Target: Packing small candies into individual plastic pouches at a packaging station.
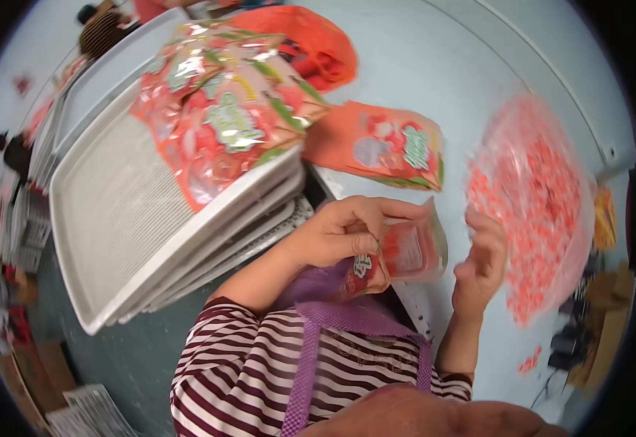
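Observation:
My left hand [350,229] grips a small candy pouch [409,251] in front of my apron, thumb on its near side and fingers over its top edge. The pouch has a pale, see-through panel with pink inside, and a red printed part shows below the thumb. To the right, apart from the pouch, my right hand [482,255] is raised with fingers loosely bent and spread, nothing visible in it. Beyond that hand lies a big clear bag [532,211] of small pink-red pieces. Flat orange printed pouches [383,146] lie stacked on the table just past my left hand.
Pale plastic trays [125,197] are stacked at my left, with glossy printed pouches [238,116] piled on the top one. An orange bag [325,44] sits at the far side. A few loose pink pieces [530,359] lie on the table [471,80] near the right.

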The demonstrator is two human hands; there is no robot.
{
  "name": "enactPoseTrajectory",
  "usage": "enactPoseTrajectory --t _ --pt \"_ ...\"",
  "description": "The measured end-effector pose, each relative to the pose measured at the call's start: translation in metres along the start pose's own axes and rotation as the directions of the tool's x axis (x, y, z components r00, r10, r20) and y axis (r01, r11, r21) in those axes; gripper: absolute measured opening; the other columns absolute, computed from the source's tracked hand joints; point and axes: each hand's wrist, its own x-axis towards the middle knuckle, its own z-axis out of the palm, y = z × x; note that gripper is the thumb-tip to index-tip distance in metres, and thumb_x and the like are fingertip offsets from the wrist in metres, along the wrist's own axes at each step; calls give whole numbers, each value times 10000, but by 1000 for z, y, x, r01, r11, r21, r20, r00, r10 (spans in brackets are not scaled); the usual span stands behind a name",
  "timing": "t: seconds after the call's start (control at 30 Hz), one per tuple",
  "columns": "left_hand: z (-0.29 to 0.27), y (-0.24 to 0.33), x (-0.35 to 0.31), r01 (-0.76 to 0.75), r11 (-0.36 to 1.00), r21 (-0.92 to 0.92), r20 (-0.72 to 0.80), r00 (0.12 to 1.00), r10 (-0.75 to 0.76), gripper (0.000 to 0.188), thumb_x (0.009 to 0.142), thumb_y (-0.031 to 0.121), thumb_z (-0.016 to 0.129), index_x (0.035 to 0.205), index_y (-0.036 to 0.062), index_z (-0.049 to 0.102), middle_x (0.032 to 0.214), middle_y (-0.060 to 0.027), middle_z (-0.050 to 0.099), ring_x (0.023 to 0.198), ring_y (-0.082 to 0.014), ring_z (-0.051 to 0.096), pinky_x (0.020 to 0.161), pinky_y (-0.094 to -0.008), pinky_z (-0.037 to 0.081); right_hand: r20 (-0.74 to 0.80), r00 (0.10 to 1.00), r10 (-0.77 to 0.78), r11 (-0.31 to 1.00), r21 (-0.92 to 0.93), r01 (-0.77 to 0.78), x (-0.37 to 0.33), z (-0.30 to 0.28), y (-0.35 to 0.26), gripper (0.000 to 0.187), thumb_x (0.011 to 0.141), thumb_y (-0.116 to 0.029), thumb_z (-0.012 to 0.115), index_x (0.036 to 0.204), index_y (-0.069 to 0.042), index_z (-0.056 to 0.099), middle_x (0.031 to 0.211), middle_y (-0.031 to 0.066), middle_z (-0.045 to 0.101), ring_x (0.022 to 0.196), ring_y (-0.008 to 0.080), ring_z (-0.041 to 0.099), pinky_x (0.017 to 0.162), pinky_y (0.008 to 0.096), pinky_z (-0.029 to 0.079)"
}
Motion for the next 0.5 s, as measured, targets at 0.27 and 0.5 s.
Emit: enactPoseTrajectory --t 0.27,0.5 --pt "-10 6 -6 -248 964 -96 1 968 250 162 901 204 565 948 95 455 1348 -302 361 1276 -454 324 1006 -561 316 308 650 695 470 490 -734 12 43 15 171 764 31 613 909 -2 528 890 39 535 803 98 510 748 212 413" --pt "-5 9 -28 -51 990 -130 -224 974 21 503 876 88 565 1332 35 360 1325 -195 440 1242 -273 417 1033 -409 321 -129 849 513 822 357 -443 20 35 14 116 764 94 590 758 1 522 749 49 520 676 111 495 591 232 402"
